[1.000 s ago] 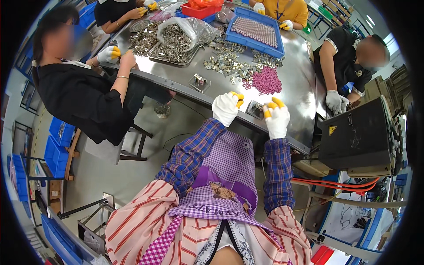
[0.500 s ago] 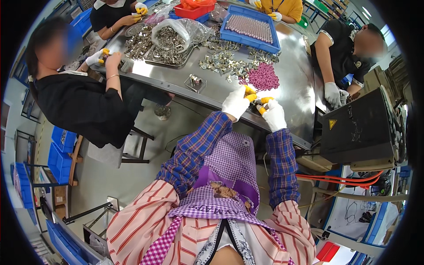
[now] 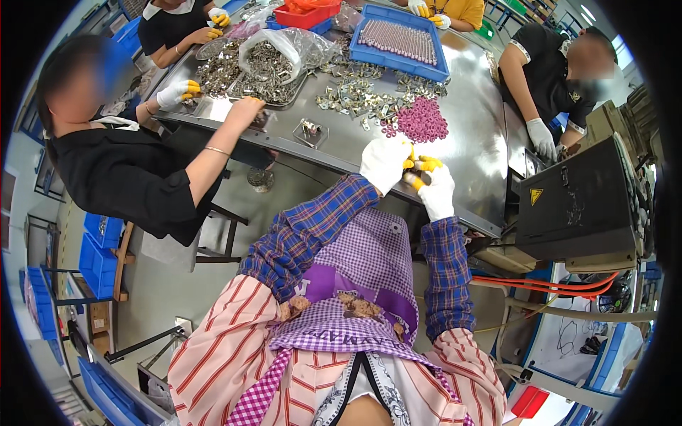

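Both my hands wear white gloves with yellow fingertips and meet at the near edge of the steel table (image 3: 469,149). My left hand (image 3: 384,162) and my right hand (image 3: 435,186) have their fingertips pinched together; whatever small part sits between them is hidden. Just beyond them lies a heap of pink rings (image 3: 422,120) and a scatter of small metal brackets (image 3: 355,96).
A black machine box (image 3: 575,206) stands to my right. A blue tray (image 3: 400,40) of pink parts, a bag of metal pieces (image 3: 266,60) and a red bin (image 3: 305,13) sit farther back. Several other people work around the table; one sits close at my left (image 3: 135,177).
My hands, apart a second ago, have come together in front of the pink rings and stay joined. The view has shifted slightly.
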A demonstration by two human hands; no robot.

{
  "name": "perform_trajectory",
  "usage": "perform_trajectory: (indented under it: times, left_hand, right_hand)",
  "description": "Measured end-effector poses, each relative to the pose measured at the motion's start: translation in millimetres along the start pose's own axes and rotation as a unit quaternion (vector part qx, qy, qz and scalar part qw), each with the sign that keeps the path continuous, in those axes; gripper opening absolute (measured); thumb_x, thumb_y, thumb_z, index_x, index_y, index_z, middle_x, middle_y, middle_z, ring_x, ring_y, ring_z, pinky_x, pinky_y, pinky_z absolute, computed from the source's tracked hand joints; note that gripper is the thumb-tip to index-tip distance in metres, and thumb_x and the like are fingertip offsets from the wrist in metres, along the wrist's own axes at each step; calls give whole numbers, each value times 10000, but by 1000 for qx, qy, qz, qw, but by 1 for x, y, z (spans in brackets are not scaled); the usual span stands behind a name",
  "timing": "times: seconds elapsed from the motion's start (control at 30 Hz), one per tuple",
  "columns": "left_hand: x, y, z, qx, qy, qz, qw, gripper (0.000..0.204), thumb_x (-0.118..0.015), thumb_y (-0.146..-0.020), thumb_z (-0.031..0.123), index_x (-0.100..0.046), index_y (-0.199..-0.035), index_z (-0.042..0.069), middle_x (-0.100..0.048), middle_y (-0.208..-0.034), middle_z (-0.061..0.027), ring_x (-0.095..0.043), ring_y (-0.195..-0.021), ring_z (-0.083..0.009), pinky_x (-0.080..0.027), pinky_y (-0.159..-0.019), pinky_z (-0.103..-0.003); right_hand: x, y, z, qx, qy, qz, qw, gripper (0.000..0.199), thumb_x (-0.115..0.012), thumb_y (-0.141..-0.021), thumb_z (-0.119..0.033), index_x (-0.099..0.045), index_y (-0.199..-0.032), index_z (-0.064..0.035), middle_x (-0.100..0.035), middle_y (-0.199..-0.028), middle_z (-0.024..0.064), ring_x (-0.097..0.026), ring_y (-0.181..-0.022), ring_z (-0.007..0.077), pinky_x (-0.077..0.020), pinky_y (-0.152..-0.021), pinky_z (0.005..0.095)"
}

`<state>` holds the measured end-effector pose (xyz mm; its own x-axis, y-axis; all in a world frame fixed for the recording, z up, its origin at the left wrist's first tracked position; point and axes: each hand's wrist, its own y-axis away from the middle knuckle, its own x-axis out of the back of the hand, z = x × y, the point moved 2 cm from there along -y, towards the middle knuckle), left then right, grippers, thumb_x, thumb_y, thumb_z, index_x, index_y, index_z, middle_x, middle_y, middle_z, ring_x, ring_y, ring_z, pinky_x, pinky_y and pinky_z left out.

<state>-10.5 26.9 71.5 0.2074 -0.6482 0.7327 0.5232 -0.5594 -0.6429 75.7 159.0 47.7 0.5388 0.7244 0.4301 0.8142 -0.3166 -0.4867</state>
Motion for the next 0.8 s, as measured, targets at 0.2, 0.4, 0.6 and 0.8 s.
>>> perform_trajectory:
  times: [0.2, 0.4, 0.6, 0.8]
  left_hand:
    - [13, -5, -11, 77, 16, -73, 994, 247, -625, -777, 295, -628, -941, 110, -643, -909, -76, -618, -740, -249, -485, -666, -336]
    - [96, 10, -99, 323, 33, 138, 935, 376, -621, -827, 305, -616, -1153, 118, -660, -1015, -96, -628, -808, -276, -491, -724, -362]
    - [74, 61, -231, 519, -31, 21, 854, 402, -495, -891, 442, -605, -1146, 151, -668, -995, -112, -632, -851, -332, -491, -736, -409]
    - [65, 51, -198, 539, -32, -19, 841, 435, -421, -916, 479, -591, -1152, 157, -664, -1075, -103, -628, -937, -342, -487, -770, -429]
  right_hand:
    - [6, 6, -26, -91, 187, -36, 978, 381, -784, -654, -81, -653, -1012, -70, -639, -868, 76, -619, -753, 181, -509, -693, 261]
    - [58, -13, 1, -210, 311, 14, 927, 423, -775, -700, -270, -639, -1074, -125, -642, -991, 104, -621, -898, 228, -508, -806, 319]
    - [111, -58, 72, -293, 495, 103, 812, 402, -708, -770, -403, -618, -1071, -153, -612, -984, 81, -615, -868, 237, -512, -769, 336]
    - [115, -62, 109, -285, 501, 119, 809, 418, -693, -786, -423, -606, -1091, -151, -600, -997, 71, -615, -860, 241, -513, -759, 343]
